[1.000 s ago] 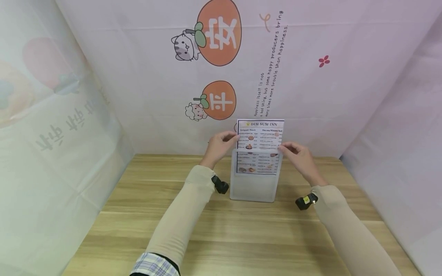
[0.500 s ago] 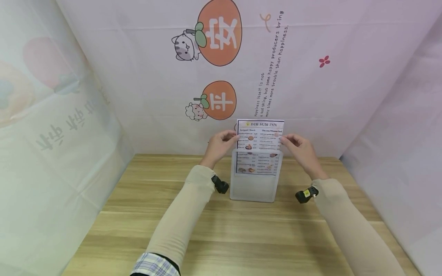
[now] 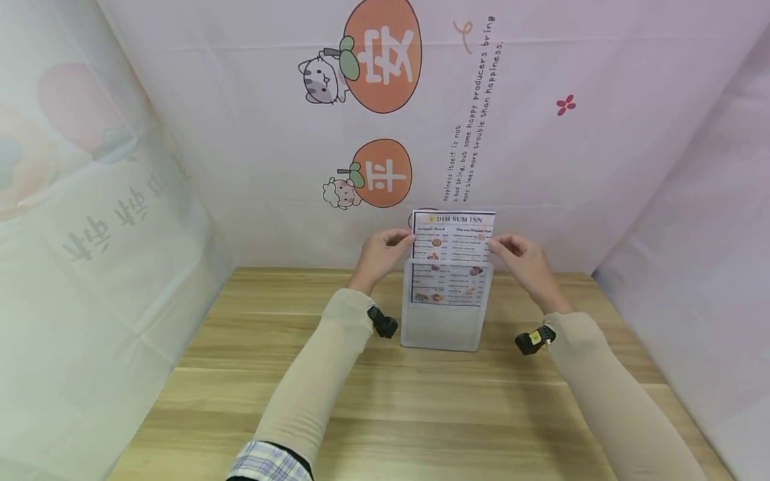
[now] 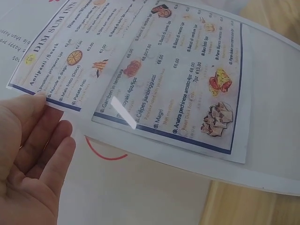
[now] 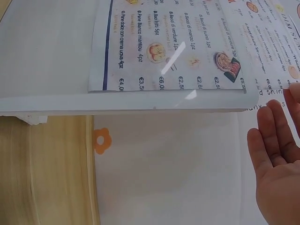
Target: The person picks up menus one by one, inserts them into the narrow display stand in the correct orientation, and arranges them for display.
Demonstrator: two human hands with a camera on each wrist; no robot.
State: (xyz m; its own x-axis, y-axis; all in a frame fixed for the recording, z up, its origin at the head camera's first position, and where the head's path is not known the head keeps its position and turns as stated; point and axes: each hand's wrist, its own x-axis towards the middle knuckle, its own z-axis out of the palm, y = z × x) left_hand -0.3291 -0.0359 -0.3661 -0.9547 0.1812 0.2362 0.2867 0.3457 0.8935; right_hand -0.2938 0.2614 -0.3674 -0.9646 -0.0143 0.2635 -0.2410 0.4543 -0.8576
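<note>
A printed menu sheet (image 3: 452, 235) headed "DIM SUM INN" stands partly inside a clear, white-edged sign holder (image 3: 441, 327); its upper part sticks out above the holder's top edge. My left hand (image 3: 380, 258) pinches the menu's left edge between thumb and forefinger. On the opposite side my right hand (image 3: 525, 267) pinches its right edge. In the left wrist view the menu (image 4: 173, 93) shows dish names and prices, its lower part behind the clear front. The right wrist view has the holder's side edge (image 5: 140, 101) running alongside the menu. The holder stands upright, tilted slightly.
The holder rests on a wood-grain table (image 3: 421, 414) close to its back edge. Behind rises a pale cloth backdrop (image 3: 271, 167) with cartoon prints and writing. Similar cloth walls (image 3: 90, 300) flank both sides. A small black camera (image 3: 383, 323) sits on each wrist.
My right hand has shifted a little up the menu's right edge since a second ago. The menu has dropped very slightly into the holder. My left hand has hardly moved.
</note>
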